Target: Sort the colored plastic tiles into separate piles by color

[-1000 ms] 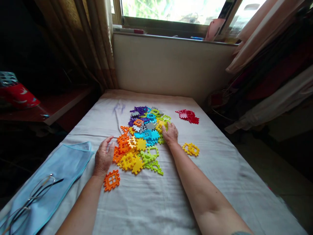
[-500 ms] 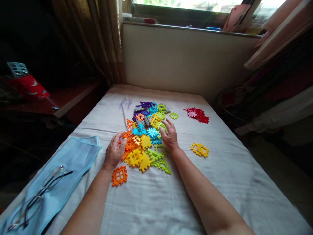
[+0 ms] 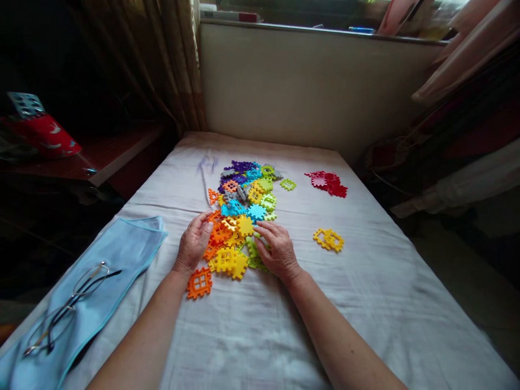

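Observation:
A heap of flat plastic interlocking blocks lies in the middle of the sheet. At its left edge, my left hand (image 3: 195,242) rests beside the orange blocks (image 3: 220,234), fingers stretched out and thumb apart. My right hand (image 3: 278,248) is open over the light green blocks (image 3: 252,250) on the heap's right side and partly covers them. Between the hands are yellow blocks (image 3: 245,226), with more yellow ones in front. Just behind sit blue blocks (image 3: 256,212), then grey and purple blocks (image 3: 244,167) at the far end. One orange window block (image 3: 199,283) lies near my left wrist.
To the right lie a red pile of blocks (image 3: 333,185) and two yellow frame blocks (image 3: 328,239). Glasses (image 3: 69,309) rest on a light blue cloth (image 3: 134,238) at the left. A dark red table (image 3: 117,154) stands beyond the bed's left edge.
My right hand has moved nearer to me, from beside the upper light green block to the lower green ones. My left hand stays beside the orange blocks. The view has tilted down slightly.

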Demonstrator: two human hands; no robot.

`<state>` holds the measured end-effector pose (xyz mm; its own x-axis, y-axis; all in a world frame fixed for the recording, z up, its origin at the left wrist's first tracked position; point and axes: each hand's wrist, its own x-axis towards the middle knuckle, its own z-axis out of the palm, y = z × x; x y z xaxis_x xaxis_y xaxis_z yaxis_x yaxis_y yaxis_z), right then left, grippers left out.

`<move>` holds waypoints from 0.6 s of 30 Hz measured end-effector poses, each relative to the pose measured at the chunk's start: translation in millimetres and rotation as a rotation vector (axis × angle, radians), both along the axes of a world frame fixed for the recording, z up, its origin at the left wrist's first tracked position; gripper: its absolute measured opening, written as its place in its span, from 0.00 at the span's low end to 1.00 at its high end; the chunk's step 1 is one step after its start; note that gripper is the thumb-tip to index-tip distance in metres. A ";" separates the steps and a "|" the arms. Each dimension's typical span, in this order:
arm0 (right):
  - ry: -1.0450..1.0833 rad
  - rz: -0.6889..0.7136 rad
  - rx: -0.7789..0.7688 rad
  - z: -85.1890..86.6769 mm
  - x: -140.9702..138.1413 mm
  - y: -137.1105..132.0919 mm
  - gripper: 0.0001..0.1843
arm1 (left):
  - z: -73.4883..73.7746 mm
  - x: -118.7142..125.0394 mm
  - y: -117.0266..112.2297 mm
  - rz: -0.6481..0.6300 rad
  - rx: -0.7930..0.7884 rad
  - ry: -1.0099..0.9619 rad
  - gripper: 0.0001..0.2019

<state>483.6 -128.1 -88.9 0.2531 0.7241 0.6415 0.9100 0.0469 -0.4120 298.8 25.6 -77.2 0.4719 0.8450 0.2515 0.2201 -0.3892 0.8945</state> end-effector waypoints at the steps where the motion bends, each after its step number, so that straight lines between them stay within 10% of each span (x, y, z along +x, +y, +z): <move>1: 0.019 0.003 -0.009 1.7 0.4 -4.6 0.13 | -0.3 -0.2 0.8 0.012 0.001 -0.002 0.26; 11: -0.129 0.318 -0.220 18.1 -28.9 -24.2 0.33 | -0.5 -0.5 2.0 0.102 0.023 0.019 0.23; 18: -0.068 0.101 -0.282 7.0 -26.7 -15.7 0.23 | 2.1 0.4 -1.4 0.113 0.041 0.036 0.22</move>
